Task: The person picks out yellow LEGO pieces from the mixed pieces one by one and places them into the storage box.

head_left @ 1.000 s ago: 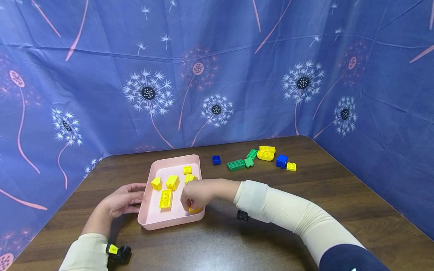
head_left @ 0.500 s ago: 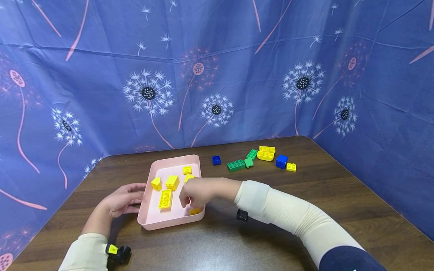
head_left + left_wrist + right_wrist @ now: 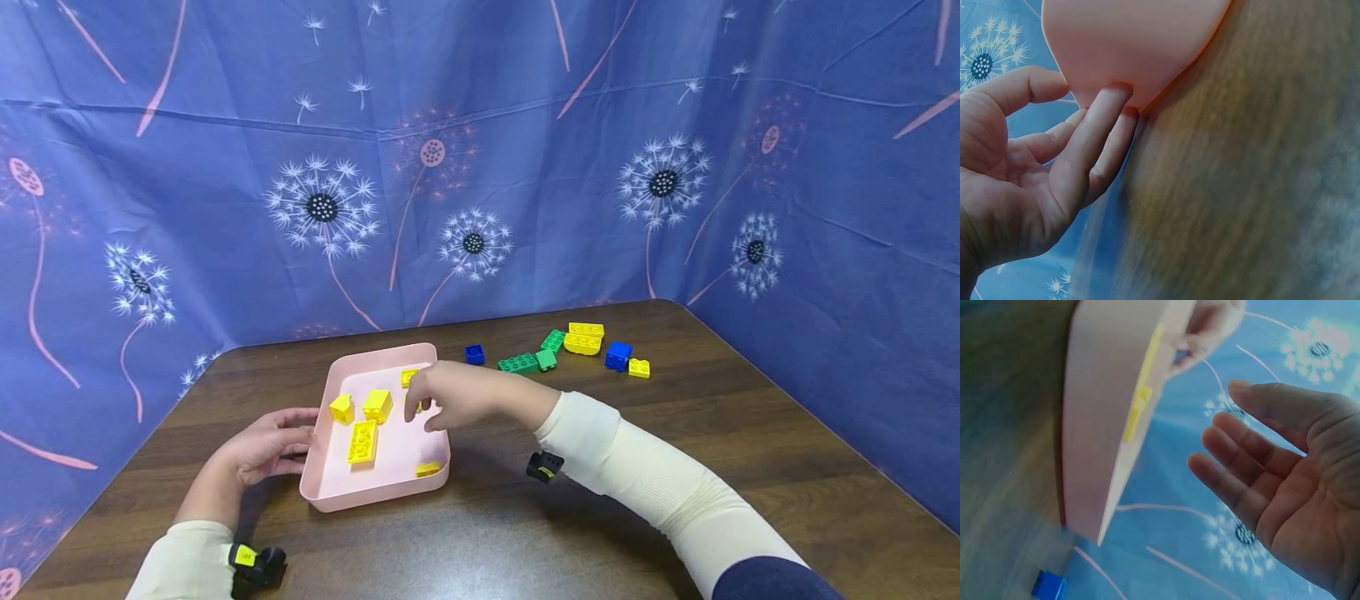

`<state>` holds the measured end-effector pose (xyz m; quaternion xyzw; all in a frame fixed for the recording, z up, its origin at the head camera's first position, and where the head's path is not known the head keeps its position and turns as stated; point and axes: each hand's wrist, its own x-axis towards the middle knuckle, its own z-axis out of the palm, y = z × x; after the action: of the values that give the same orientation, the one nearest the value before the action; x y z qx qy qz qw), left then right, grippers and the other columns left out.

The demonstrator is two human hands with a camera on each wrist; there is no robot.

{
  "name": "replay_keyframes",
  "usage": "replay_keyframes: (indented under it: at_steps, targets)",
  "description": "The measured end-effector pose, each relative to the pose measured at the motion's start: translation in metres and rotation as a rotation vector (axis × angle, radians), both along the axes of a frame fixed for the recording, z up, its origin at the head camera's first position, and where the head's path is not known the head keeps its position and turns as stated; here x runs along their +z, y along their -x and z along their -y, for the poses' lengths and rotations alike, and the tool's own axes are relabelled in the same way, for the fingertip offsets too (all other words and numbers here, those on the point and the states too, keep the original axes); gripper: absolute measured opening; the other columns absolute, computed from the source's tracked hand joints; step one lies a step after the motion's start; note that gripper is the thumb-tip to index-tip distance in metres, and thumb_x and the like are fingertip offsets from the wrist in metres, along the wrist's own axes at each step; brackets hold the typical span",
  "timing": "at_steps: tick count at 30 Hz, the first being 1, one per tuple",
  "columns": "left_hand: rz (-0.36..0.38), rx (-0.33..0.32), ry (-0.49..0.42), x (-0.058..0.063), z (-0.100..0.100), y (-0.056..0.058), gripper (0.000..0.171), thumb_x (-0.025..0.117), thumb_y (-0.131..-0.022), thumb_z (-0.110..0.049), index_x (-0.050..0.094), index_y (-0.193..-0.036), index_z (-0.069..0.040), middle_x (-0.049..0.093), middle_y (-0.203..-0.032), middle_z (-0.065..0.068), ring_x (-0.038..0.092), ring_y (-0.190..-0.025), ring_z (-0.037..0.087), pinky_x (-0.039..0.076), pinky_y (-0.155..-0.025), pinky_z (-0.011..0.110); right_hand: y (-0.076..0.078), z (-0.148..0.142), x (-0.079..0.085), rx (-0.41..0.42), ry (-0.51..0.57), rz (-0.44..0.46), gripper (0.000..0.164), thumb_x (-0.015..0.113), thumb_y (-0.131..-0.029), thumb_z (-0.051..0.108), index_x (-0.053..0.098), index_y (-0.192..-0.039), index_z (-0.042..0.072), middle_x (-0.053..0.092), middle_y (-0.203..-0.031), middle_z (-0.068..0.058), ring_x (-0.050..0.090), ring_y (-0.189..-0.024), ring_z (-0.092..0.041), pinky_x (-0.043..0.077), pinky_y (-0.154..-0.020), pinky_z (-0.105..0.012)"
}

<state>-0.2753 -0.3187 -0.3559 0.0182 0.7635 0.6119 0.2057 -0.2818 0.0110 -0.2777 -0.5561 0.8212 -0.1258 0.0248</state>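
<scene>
A shallow pink tray (image 3: 375,498) stands on the wooden table with several yellow toy building bricks in it. Among them are a long brick (image 3: 362,442), a block (image 3: 377,406), a slanted one (image 3: 342,409) and a flat one (image 3: 428,468) in the near right corner. My left hand (image 3: 262,446) rests its fairly straight fingertips against the tray's left outer wall, as the left wrist view confirms. Over the tray's right side hovers my right hand (image 3: 465,396), fingers loosely bent and parted from the thumb, holding nothing. It partly hides yellow bricks beneath it.
Behind and right of the tray lie loose bricks: a dark blue one (image 3: 474,354), a long green one (image 3: 517,364) beside smaller green ones, yellow ones (image 3: 583,343), a blue block (image 3: 618,356) and a small yellow one (image 3: 639,368). A patterned blue cloth (image 3: 525,167) hangs behind.
My right hand has let go of the flat yellow brick in the tray's near right corner, then risen and moved away from me, with its fingers spreading. My left hand stays at the tray wall.
</scene>
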Motion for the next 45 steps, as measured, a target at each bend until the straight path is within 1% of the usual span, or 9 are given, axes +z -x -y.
replay_keyframes:
  at_steps: [5, 8, 14, 21, 26, 30, 35, 40, 45]
  targets:
    - [0.008, 0.006, 0.005, 0.0, 0.0, 0.0, 0.071, 0.057, -0.093, -0.009, 0.017, -0.149, 0.007, 0.061, -0.117, 0.014, 0.064, -0.1, 0.023, 0.055, -0.085, 0.048, 0.0, -0.018, 0.003, -0.063, 0.085, -0.002, 0.024, 0.076, -0.081, 0.005, 0.074, -0.104, 0.008, 0.067, -0.099, -0.001, 0.058, -0.086, -0.011, 0.05, -0.077, -0.02]
    - [0.007, 0.005, 0.006, 0.0, 0.0, -0.001, 0.071, 0.057, -0.093, -0.009, 0.016, -0.149, 0.008, 0.061, -0.117, 0.014, 0.065, -0.101, 0.023, 0.055, -0.084, 0.048, 0.0, -0.03, 0.001, -0.085, 0.121, -0.032, 0.024, 0.077, -0.08, 0.006, 0.073, -0.104, 0.01, 0.066, -0.098, 0.001, 0.056, -0.085, -0.01, 0.05, -0.078, -0.023]
    - [0.005, 0.001, 0.0, 0.001, -0.001, -0.001, 0.071, 0.056, -0.092, -0.008, 0.016, -0.149, 0.008, 0.063, -0.114, 0.012, 0.065, -0.1, 0.022, 0.055, -0.084, 0.048, 0.001, -0.053, -0.004, -0.119, 0.187, -0.046, 0.023, 0.077, -0.08, 0.007, 0.073, -0.103, 0.009, 0.066, -0.101, -0.003, 0.057, -0.092, -0.012, 0.049, -0.084, -0.024]
    - [0.001, -0.003, -0.014, -0.002, -0.001, -0.002, 0.071, 0.056, -0.092, -0.008, 0.016, -0.149, 0.008, 0.063, -0.112, 0.011, 0.065, -0.099, 0.021, 0.055, -0.084, 0.048, 0.012, -0.072, -0.012, -0.212, 0.251, -0.056, 0.023, 0.078, -0.081, 0.009, 0.073, -0.103, 0.009, 0.066, -0.102, 0.0, 0.06, -0.095, -0.018, 0.051, -0.086, -0.029]
    - [-0.003, -0.003, -0.011, -0.002, 0.0, -0.002, 0.071, 0.056, -0.093, -0.008, 0.016, -0.149, 0.008, 0.063, -0.112, 0.01, 0.065, -0.099, 0.02, 0.055, -0.085, 0.047, 0.018, -0.083, -0.012, -0.286, 0.258, -0.034, 0.023, 0.077, -0.083, 0.012, 0.073, -0.105, 0.011, 0.065, -0.105, 0.002, 0.059, -0.095, -0.015, 0.051, -0.084, -0.029]
    - [-0.007, -0.003, -0.007, 0.0, 0.0, -0.002, 0.071, 0.056, -0.093, -0.009, 0.016, -0.149, 0.008, 0.063, -0.114, 0.011, 0.065, -0.1, 0.021, 0.055, -0.084, 0.047, 0.023, -0.093, -0.012, -0.339, 0.285, 0.0, 0.021, 0.077, -0.083, 0.011, 0.072, -0.103, 0.011, 0.066, -0.105, -0.001, 0.06, -0.094, -0.015, 0.053, -0.085, -0.034]
    - [-0.001, 0.0, -0.005, 0.0, -0.001, -0.001, 0.07, 0.057, -0.094, -0.009, 0.017, -0.149, 0.008, 0.063, -0.115, 0.012, 0.065, -0.1, 0.022, 0.055, -0.084, 0.048, 0.032, -0.117, -0.011, -0.418, 0.326, 0.036, 0.021, 0.077, -0.083, 0.009, 0.072, -0.103, 0.009, 0.066, -0.107, -0.007, 0.063, -0.097, -0.022, 0.054, -0.087, -0.04]
    - [-0.003, -0.002, -0.017, 0.001, -0.001, 0.0, 0.07, 0.057, -0.093, -0.009, 0.017, -0.149, 0.008, 0.063, -0.116, 0.012, 0.065, -0.1, 0.021, 0.055, -0.085, 0.047, 0.042, -0.143, -0.009, -0.505, 0.357, 0.026, 0.022, 0.076, -0.082, 0.008, 0.072, -0.103, 0.009, 0.066, -0.107, -0.008, 0.062, -0.098, -0.028, 0.053, -0.085, -0.043]
    - [0.009, -0.007, -0.026, -0.001, 0.001, 0.001, 0.07, 0.057, -0.094, -0.01, 0.017, -0.149, 0.008, 0.063, -0.116, 0.011, 0.065, -0.101, 0.02, 0.055, -0.086, 0.048, 0.051, -0.163, -0.01, -0.587, 0.37, -0.006, 0.023, 0.076, -0.081, 0.009, 0.073, -0.104, 0.007, 0.067, -0.105, -0.009, 0.063, -0.095, -0.028, 0.053, -0.08, -0.041]
